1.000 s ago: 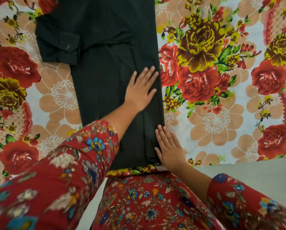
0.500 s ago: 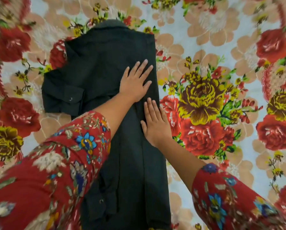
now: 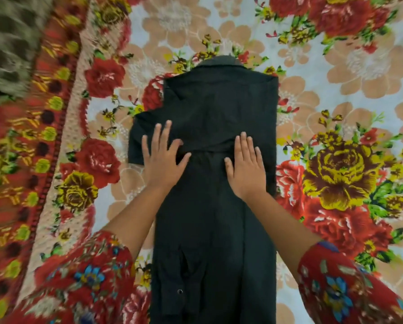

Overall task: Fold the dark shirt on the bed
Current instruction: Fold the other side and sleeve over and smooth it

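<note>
Dark shirt (image 3: 219, 195) is being kept lengthwise on the floral bedspread (image 3: 336, 90), collar at the far end, sides folded in, one sleeve sticking out at the left. A blurred patterned fabric (image 3: 6, 43) is being shown at the top-left corner, well apart. No readable writing. Left hand (image 3: 163, 160) is being pressed flat, fingers spread, over the sleeve edge; right hand (image 3: 247, 167) flat, fingers together, on the shirt's right half. Nothing is being pinched.
</note>
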